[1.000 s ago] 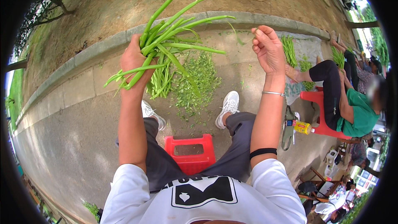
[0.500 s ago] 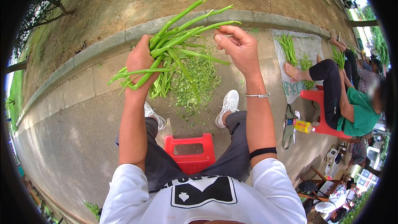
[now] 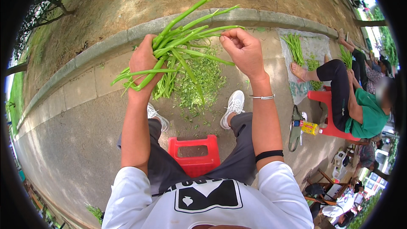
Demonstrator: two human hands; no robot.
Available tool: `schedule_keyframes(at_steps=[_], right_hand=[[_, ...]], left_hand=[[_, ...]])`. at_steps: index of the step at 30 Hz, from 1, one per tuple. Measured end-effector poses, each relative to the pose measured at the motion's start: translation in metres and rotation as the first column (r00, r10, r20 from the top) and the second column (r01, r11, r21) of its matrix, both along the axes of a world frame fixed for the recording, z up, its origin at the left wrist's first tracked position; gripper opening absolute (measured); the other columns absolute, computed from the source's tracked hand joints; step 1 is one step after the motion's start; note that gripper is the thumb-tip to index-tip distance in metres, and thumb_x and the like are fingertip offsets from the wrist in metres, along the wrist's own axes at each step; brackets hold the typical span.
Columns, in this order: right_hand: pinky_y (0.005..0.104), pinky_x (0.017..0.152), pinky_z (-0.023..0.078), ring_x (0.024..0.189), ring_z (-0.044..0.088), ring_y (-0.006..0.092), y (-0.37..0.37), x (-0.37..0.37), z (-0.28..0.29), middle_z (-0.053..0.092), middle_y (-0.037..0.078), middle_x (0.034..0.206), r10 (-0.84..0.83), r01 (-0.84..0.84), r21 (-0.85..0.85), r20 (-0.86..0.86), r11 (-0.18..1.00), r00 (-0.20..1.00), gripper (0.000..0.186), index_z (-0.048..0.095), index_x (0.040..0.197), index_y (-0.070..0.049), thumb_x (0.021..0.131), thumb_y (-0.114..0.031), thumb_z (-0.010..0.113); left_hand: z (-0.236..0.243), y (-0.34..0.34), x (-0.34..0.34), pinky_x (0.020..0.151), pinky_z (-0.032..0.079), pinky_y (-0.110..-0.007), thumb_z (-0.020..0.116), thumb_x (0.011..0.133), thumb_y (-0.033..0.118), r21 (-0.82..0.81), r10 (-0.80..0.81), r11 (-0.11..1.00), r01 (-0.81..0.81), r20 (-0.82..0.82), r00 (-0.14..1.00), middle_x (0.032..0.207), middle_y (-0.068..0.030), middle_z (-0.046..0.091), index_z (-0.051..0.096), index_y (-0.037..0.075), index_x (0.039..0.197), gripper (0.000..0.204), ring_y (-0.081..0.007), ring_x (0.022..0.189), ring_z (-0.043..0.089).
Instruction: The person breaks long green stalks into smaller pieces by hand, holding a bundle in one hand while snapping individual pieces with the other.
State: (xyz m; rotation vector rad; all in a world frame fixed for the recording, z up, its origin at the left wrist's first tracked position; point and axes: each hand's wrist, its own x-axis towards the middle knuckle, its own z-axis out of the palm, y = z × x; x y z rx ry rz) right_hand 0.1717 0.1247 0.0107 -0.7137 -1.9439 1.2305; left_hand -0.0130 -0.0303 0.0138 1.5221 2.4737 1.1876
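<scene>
A loose bunch of long green vegetable stems [image 3: 180, 44] is gripped in my left hand [image 3: 144, 65], closed round its lower part. The tips fan out up and to the right, and a few bent ends hang past the wrist. My right hand [image 3: 245, 55] is closed in a pinch at the tip of one thin stem on the bunch's right side; whatever lies inside its curled fingers is hidden. Below the bunch, a pile of chopped or torn green bits [image 3: 197, 85] covers the pavement. More whole stems [image 3: 165, 85] lie on the pile's left side, partly hidden.
A red plastic stool [image 3: 194, 157] stands between my legs. Beyond the pile runs a stone kerb [image 3: 148, 29] with bare soil behind it. To the right, a person in green sits by a plastic sheet [image 3: 299, 91] bearing stems [image 3: 293, 48]; a yellow-labelled bottle [image 3: 310, 128] lies nearby.
My right hand has curled its fingers in more and dipped slightly, its fingertips now pinched at a stem tip. The left hand and its bunch have hardly moved.
</scene>
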Motion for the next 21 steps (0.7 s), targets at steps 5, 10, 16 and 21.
schedule_keyframes(at_steps=[5,10,16,21], right_hand=[[0.0207,0.049,0.04,0.055,0.049,0.0043,-0.001,0.0,-0.001,0.059,0.001,0.07,0.019,-0.051,0.286,0.114,0.957,0.993,0.007,0.063,0.082,0.0,0.078,-0.006,0.065],[0.027,0.052,0.045,0.056,0.057,0.0153,-0.001,-0.001,-0.004,0.06,0.007,0.069,-0.027,-0.046,0.355,0.198,0.934,0.98,0.003,0.061,0.077,-0.005,0.075,-0.008,0.062],[0.0216,0.051,0.043,0.057,0.052,0.0062,-0.002,-0.003,-0.005,0.06,0.001,0.07,-0.016,0.008,0.117,0.073,0.993,0.997,0.006,0.062,0.081,-0.002,0.083,-0.008,0.06],[0.0183,0.059,0.044,0.064,0.056,0.0075,0.004,-0.002,0.005,0.062,0.001,0.072,-0.035,-0.021,-0.335,-0.159,0.942,0.987,0.008,0.066,0.085,-0.008,0.085,-0.011,0.058]], left_hand=[[-0.003,-0.001,-0.004,0.063,0.045,-0.041,0.067,0.069,0.01,-0.029,0.035,0.999,-0.034,0.01,0.999,0.078,-0.0154,0.061,0.052,0.007,0.096,0.031,-0.0371,0.075,0.059],[-0.001,-0.001,-0.001,0.063,0.045,-0.041,0.068,0.069,0.01,-0.025,0.029,0.999,-0.028,0.018,0.999,0.078,-0.0156,0.06,0.052,0.007,0.095,0.031,-0.0371,0.075,0.059],[0.003,-0.001,-0.001,0.062,0.046,-0.043,0.065,0.07,0.008,-0.002,0.007,1.0,-0.007,-0.01,1.0,0.079,-0.0169,0.06,0.053,0.006,0.092,0.025,-0.0376,0.075,0.059],[0.004,-0.001,0.003,0.069,0.046,-0.04,0.067,0.071,0.012,-0.022,0.014,1.0,-0.014,0.007,1.0,0.083,-0.0163,0.061,0.053,0.007,0.099,0.032,-0.0349,0.08,0.06]])
